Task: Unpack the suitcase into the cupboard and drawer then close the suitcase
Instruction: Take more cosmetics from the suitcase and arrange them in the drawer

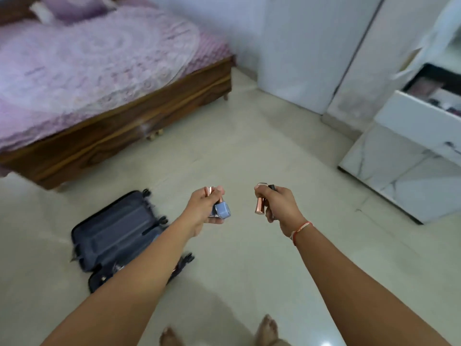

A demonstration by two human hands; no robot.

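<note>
A dark blue suitcase (117, 228) lies open on the floor at the lower left, partly behind my left forearm. My left hand (204, 208) grips a light-blue nail polish bottle (222, 209) with a rose-gold cap. My right hand (279, 206) is closed around a rose-gold cosmetic tube (260, 208) and a dark slim item (272, 188). At the right, a white drawer (424, 106) stands pulled out, with small dark items inside. White cupboard doors (299, 46) stand behind it.
A wooden bed (124, 128) with a pink cover fills the upper left. A white marble-patterned cabinet (404, 171) sits under the drawer at the right. Pale tiled floor (249, 146) stretches between the bed and the cabinet. My bare feet (267, 328) show at the bottom.
</note>
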